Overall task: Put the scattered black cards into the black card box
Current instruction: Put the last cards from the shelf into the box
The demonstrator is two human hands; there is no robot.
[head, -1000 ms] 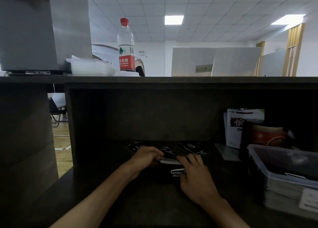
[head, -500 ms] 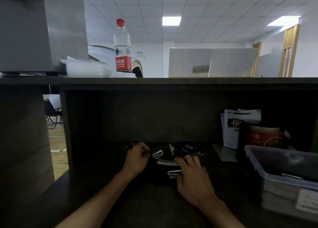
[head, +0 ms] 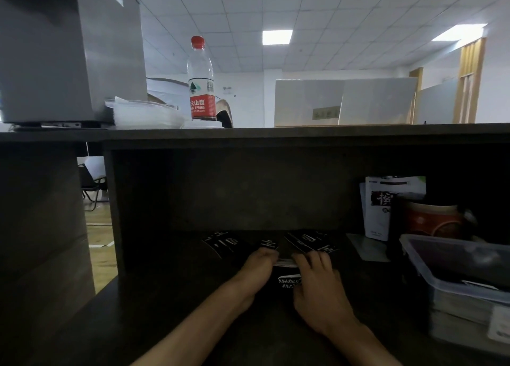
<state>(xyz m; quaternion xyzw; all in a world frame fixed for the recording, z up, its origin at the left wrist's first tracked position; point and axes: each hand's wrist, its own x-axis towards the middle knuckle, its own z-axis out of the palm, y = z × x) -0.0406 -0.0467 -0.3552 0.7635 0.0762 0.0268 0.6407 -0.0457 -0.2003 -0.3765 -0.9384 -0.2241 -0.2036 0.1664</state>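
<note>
The black card box with white lettering stands on the dark desk, a pale stack of card edges showing at its top. My left hand curls round the box's left side and its fingertips lie on the stack. My right hand grips the box's right side, with fingers over the top of the cards. Scattered black cards lie behind the box: some at the left, one small one in the middle, more at the right.
A clear plastic container sits at the right. A white packet and a red tin stand behind it. A grey card lies flat nearby. A water bottle stands on the shelf above.
My left hand came back from the scattered cards at the left onto the top of the box. My right hand stayed on the box.
</note>
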